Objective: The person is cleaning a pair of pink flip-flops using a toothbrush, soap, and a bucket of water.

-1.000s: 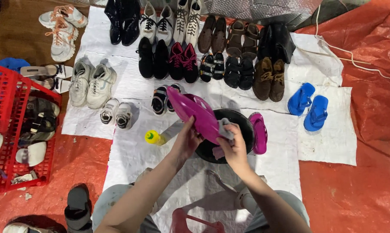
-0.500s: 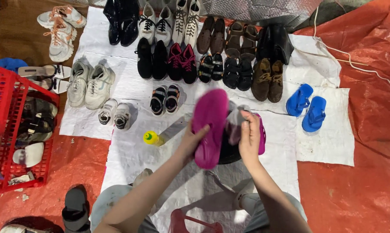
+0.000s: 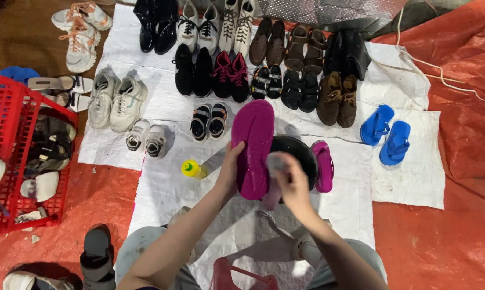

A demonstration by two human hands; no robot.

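Magenta slipper point(image 3: 253, 147) is gripped sole-up at its edge by the left hand point(image 3: 230, 171) above the black basin point(image 3: 296, 150), steadied while a cloth point(image 3: 273, 180), pinched by the right hand point(image 3: 292, 181), is pressed against it.

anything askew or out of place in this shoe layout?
Mostly tidy pairs in rows. One magenta slipper lies alone beside the black basin; its mate is sole-up in the left hand. A yellow-capped bottle lies tipped on the sheet.

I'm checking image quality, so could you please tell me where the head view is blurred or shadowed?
Head view: right hand and the cloth under it are motion-blurred; the magenta sandal in the left hand is fairly sharp; soft shadows fall beside the shoes; no strong glare.
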